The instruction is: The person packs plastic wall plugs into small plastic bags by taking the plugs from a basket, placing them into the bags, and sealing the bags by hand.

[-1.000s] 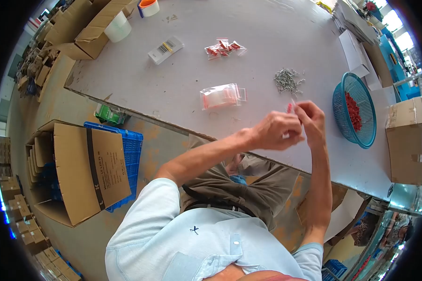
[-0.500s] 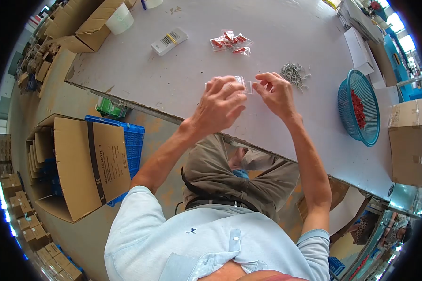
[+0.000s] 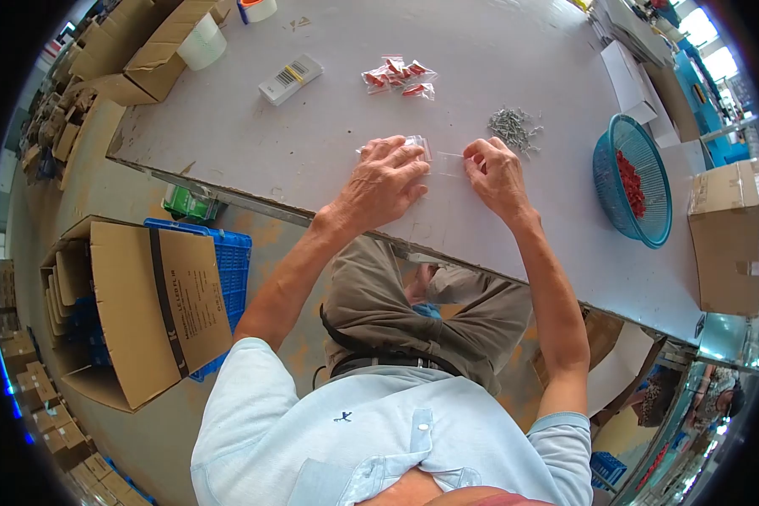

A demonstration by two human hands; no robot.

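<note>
My left hand lies over a small stack of clear plastic bags on the table, fingers spread and partly covering them. Just to the right, my right hand pinches the edge of a single clear plastic bag, which lies flat between the two hands. Behind my right hand is a loose pile of small grey screws. Farther back sit several filled bags with red pieces inside. A stack of white packets with a barcode label lies to their left.
On the right a blue-green plastic basket holds small red pieces, with a cardboard box beside it. A white tub and tape roll stand at the back left. Below the table's left edge, a carton rests against a blue crate.
My right hand has closed on the single bag and drawn it slightly right, apart from the stack. My left hand has lowered flatter onto the stack. The whole view has shifted a little.
</note>
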